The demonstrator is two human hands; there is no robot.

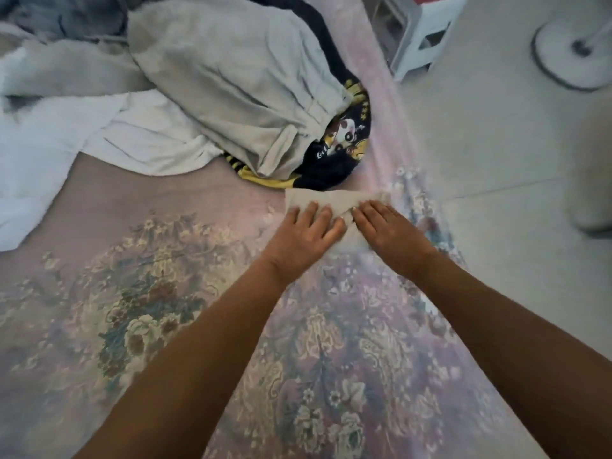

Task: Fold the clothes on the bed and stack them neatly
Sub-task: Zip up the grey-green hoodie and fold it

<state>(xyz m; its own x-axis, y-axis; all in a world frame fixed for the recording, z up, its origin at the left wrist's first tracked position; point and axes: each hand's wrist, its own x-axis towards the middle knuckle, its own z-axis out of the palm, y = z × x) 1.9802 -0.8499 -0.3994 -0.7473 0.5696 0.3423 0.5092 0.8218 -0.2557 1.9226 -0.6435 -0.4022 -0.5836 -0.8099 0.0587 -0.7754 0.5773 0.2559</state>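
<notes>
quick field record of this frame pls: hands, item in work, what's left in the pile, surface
left hand: flat, fingers straight, pressing on the folded beige cloth
right hand: flat, pressing the same cloth beside the left hand
item in work: small, folded, near the bed's right edge
unfolded pile: grey trousers over a dark cartoon-print garment; white garment to their left
surface: floral bedspread
off bed: white stool, round fan base on the floor
stack: none visible yet
</notes>
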